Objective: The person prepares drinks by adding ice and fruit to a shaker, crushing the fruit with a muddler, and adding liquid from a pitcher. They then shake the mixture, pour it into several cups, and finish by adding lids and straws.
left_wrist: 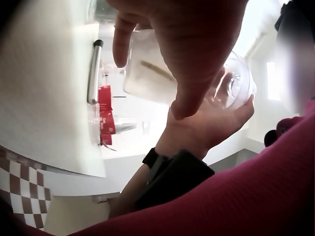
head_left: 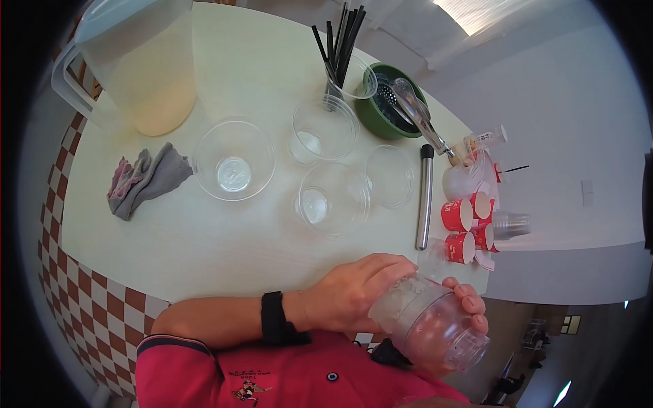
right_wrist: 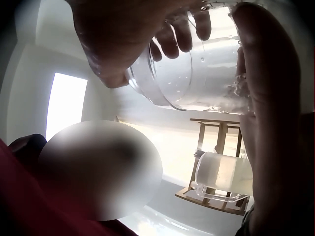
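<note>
And here's the clear shaker [head_left: 425, 316], held tilted in front of the red shirt [head_left: 292, 374], by the near edge of the table [head_left: 136, 245]. Its long axis slants across the head view, cap [head_left: 468, 350] to the lower right, cloudy base to the upper left. It's between both hands: left hand [head_left: 354, 285] gripping the base end, right hand [head_left: 471, 306] wrapped round the cap end.

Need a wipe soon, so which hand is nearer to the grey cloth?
Left. The left hand holds the clear shaker on the side nearer the grey cloth; the right hand, round its far side, is farther away.
</note>
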Demonstrator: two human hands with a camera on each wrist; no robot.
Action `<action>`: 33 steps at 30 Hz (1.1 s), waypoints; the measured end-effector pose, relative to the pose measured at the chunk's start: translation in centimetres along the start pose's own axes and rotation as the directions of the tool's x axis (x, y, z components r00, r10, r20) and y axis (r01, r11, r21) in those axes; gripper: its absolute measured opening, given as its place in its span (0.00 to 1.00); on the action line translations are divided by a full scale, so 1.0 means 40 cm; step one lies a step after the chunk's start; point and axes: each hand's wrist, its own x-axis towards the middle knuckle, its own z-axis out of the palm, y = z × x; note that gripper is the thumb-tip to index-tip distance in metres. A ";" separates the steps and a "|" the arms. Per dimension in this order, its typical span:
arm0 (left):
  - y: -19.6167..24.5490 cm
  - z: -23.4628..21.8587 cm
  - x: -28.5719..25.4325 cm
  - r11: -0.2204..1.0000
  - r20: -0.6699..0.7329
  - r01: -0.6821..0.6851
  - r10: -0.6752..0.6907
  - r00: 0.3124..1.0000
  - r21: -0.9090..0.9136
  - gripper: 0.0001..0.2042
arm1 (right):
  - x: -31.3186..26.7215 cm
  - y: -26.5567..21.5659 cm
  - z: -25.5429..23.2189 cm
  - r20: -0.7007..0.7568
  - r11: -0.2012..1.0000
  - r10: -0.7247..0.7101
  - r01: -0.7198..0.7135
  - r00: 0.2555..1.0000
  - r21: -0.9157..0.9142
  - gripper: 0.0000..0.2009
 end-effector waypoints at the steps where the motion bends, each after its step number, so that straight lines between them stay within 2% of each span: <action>1: -0.003 0.004 -0.008 0.997 0.023 0.076 -0.076 0.997 -0.012 0.46 | -0.003 -0.005 0.005 -0.012 0.999 -0.031 0.031 0.999 0.012 0.32; 2: -0.015 0.004 -0.012 0.990 0.039 0.142 -0.142 0.989 -0.016 0.47 | 0.001 -0.010 -0.014 0.020 0.990 0.107 -0.105 0.994 -0.095 0.33; 4: -0.037 0.008 -0.018 0.963 0.040 0.268 -0.267 0.963 -0.014 0.46 | 0.007 -0.003 -0.027 0.007 0.935 0.292 -0.284 0.956 -0.213 0.35; 6: -0.047 0.013 -0.024 0.918 0.014 0.397 -0.397 0.918 -0.017 0.45 | 0.001 0.022 -0.028 -0.054 0.888 0.398 -0.399 0.916 -0.229 0.38; 7: -0.045 0.015 -0.027 0.946 0.021 0.323 -0.323 0.946 -0.004 0.45 | -0.004 0.034 -0.028 -0.087 0.859 0.448 -0.455 0.890 -0.234 0.40; 8: -0.037 0.014 -0.024 0.968 0.037 0.249 -0.249 0.968 0.007 0.45 | -0.011 0.031 -0.023 -0.075 0.935 0.275 -0.285 0.958 -0.210 0.39; 10: -0.029 0.019 -0.016 0.995 0.040 0.101 -0.100 0.994 -0.023 0.46 | -0.014 0.025 -0.011 -0.045 0.999 0.034 -0.036 0.998 -0.032 0.36; 13: -0.040 0.016 -0.019 0.972 0.052 0.229 -0.226 0.973 -0.048 0.47 | 0.001 0.016 -0.015 -0.002 0.971 0.165 -0.163 0.986 -0.175 0.36; 15: -0.047 0.022 -0.024 0.935 0.054 0.354 -0.352 0.934 -0.027 0.47 | 0.005 0.034 -0.039 -0.035 0.791 0.501 -0.473 0.865 -0.388 0.39; 16: -0.050 0.021 -0.023 0.911 0.048 0.413 -0.412 0.910 -0.013 0.47 | -0.001 0.034 -0.033 -0.071 0.808 0.505 -0.500 0.860 -0.311 0.38; 19: -0.030 0.007 -0.017 0.960 0.078 0.279 -0.278 0.957 0.000 0.47 | -0.018 0.026 -0.021 -0.082 0.941 0.254 -0.266 0.964 -0.210 0.34; 20: -0.033 0.011 -0.018 0.972 0.071 0.235 -0.235 0.969 0.000 0.47 | -0.019 0.011 -0.019 -0.050 0.969 0.210 -0.215 0.976 -0.121 0.35; 22: -0.044 0.018 -0.023 0.988 0.063 0.152 -0.152 0.986 -0.004 0.47 | -0.023 0.011 -0.026 -0.014 0.969 0.197 -0.197 0.980 -0.150 0.36; 23: -0.049 0.019 -0.022 0.971 0.064 0.238 -0.237 0.969 -0.020 0.47 | -0.022 0.015 -0.030 0.007 0.969 0.190 -0.187 0.982 -0.161 0.37; 25: -0.053 0.018 -0.023 0.913 0.068 0.404 -0.401 0.913 -0.045 0.48 | -0.009 0.036 -0.035 -0.065 0.869 0.419 -0.421 0.905 -0.259 0.38; 26: -0.049 0.019 -0.028 0.921 0.066 0.387 -0.384 0.921 -0.037 0.48 | -0.009 0.042 -0.037 -0.105 0.796 0.521 -0.527 0.847 -0.299 0.38; 28: -0.045 0.017 -0.029 0.939 0.060 0.343 -0.342 0.938 -0.016 0.48 | -0.027 0.042 -0.044 -0.050 0.890 0.370 -0.369 0.928 -0.267 0.39; 31: -0.047 0.016 -0.022 0.989 0.036 0.138 -0.139 0.990 0.045 0.48 | -0.042 0.038 -0.052 0.006 0.961 0.168 -0.162 0.986 -0.223 0.43; 33: -0.041 0.021 -0.026 0.976 0.027 0.212 -0.210 0.977 -0.057 0.48 | -0.051 0.039 -0.047 0.034 0.981 0.158 -0.153 0.987 -0.122 0.49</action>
